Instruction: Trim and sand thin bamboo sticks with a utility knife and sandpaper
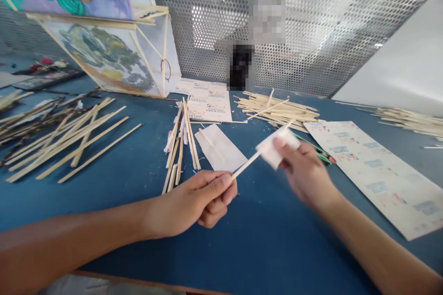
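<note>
Bare forearms (104, 226) reach in over the near side of the blue tabletop (263, 249). Above its middle, the left hand (204, 198) is clamped on the near end of a slim pale wooden stick (246, 165); the right hand (306, 168), blurred, pinches a small white paper-like piece (272, 153) against or around it, I can't tell which. That stick looks light, stiff and easily snapped, best gripped close to the paper. Elbows have room toward the front edge; a long white printed sheet (374, 175) narrows the right side.

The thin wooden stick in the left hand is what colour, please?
The thin wooden stick is pale cream; head view shows it.
</note>
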`<state>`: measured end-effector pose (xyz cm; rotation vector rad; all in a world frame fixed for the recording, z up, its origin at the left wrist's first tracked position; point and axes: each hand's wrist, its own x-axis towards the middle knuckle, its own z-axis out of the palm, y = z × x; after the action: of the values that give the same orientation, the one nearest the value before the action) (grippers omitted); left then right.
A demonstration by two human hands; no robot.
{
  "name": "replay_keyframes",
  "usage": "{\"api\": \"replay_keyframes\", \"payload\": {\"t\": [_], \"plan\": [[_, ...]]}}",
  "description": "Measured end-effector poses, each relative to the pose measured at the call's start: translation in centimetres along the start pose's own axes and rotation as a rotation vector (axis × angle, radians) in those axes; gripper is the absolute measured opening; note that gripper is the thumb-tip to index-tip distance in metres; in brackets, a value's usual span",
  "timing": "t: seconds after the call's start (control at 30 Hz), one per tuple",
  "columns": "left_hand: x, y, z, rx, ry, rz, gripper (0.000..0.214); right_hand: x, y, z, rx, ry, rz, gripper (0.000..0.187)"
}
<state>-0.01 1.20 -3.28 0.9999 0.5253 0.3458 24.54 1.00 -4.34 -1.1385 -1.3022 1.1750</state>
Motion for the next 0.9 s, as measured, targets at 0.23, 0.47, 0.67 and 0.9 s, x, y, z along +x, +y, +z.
{"api": "replay_keyframes", "payload": {"t": [0.23,0.47,0.67,0.9], "plan": [[0.0,0.1,0.0,0.013,0.002,-0.005,0.043,0.4,0.1,-0.3,-0.027,-0.034,0.015,0.051],[0.0,0.0,0.1,0.012,0.036,-0.005,0.041,1.0,0.2,-0.4,-0.008,0.016,-0.023,0.05],[0.1,-0.2,0.1,0.018,0.023,0.007,0.041,0.9,0.4,-0.1,-0.032,-0.019,0.003,0.05],[0.1,-0.2,0.1,0.027,0.055,0.025,0.04,0.4,-0.1,0.8,-0.077,-0.127,0.015,0.049]]}}
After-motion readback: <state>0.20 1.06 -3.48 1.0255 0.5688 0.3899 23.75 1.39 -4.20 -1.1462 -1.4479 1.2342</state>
